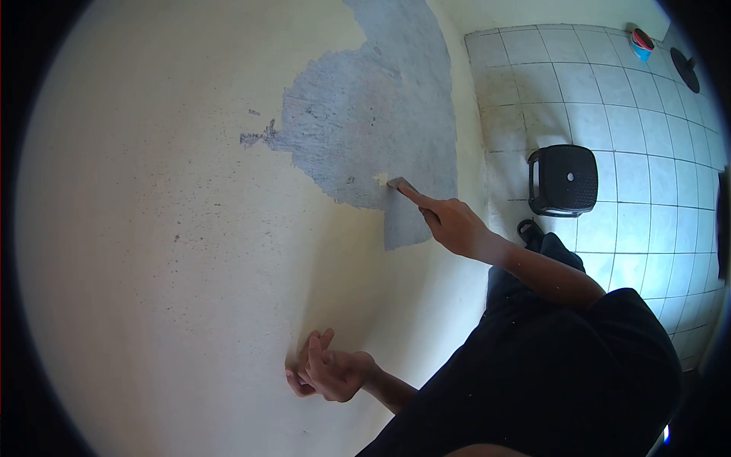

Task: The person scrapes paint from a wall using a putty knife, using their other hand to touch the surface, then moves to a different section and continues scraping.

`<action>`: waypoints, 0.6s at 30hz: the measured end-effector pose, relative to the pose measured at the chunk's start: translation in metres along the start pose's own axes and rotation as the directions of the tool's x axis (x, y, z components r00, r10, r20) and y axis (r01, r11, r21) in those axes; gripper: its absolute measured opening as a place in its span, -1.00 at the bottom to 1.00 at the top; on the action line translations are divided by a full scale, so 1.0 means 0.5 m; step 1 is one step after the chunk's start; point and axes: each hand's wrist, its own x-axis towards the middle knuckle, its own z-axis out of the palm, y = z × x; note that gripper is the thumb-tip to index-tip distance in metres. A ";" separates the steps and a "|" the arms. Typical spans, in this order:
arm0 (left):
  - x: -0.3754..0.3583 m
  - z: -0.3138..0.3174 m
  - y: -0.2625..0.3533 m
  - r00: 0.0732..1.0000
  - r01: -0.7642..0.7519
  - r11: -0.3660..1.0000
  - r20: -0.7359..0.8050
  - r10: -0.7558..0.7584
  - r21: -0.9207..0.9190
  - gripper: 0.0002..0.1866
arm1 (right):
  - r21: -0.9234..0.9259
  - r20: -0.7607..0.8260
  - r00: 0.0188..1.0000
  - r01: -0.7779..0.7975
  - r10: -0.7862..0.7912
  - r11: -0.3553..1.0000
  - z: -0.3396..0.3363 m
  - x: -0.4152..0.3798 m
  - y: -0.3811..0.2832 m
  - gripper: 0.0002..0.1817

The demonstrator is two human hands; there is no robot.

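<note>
A small scraper [402, 183] is held in the right hand [451, 223], the grip closed around its handle with the forefinger stretched along the top toward the blade. The blade edge is pressed against the cream-painted wall [190, 251], right at the lower border of a large bare grey patch [373, 129] where the paint has been removed. A small flake of loose paint [380, 178] is seen just ahead of the blade. A narrow grey strip is extended downward from the patch, just beside the right hand.

The left hand [327, 369] is rested against the wall lower down, well apart from the scraper. Its fingers are loosely curled with the fingertips touching the painted surface, and nothing is held in it.

A few small chipped spots [255, 137] are seen at the left edge of the grey patch. The person's dark clothing [548, 365] is visible at the lower right. Beyond it, a tiled floor [647, 206] is seen, with a black plastic stool [563, 180] standing on it near the wall. A small red and blue container [642, 43] and a dark round object [685, 68] are placed farther off on the tiles.
</note>
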 end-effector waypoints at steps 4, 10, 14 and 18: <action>-0.002 -0.001 -0.005 1.000 -0.028 1.000 0.012 0.028 0.007 -0.61 | 0.014 0.022 1.000 -0.005 0.005 1.000 0.008 -0.017 0.000 -0.36; -0.007 -0.005 -0.007 0.999 -0.025 1.000 0.037 0.025 0.011 -0.63 | 0.007 0.013 1.000 -0.006 0.006 1.000 0.011 -0.017 0.002 -0.37; -0.008 -0.013 -0.008 0.998 -0.023 1.000 0.066 0.024 -0.019 -0.68 | -0.030 0.042 0.996 -0.076 0.077 0.997 0.001 -0.002 -0.018 -0.32; -0.008 -0.011 -0.008 0.998 -0.014 0.998 0.064 0.018 -0.060 -0.69 | -0.043 -0.064 0.997 0.030 -0.033 0.999 0.010 0.009 -0.001 -0.35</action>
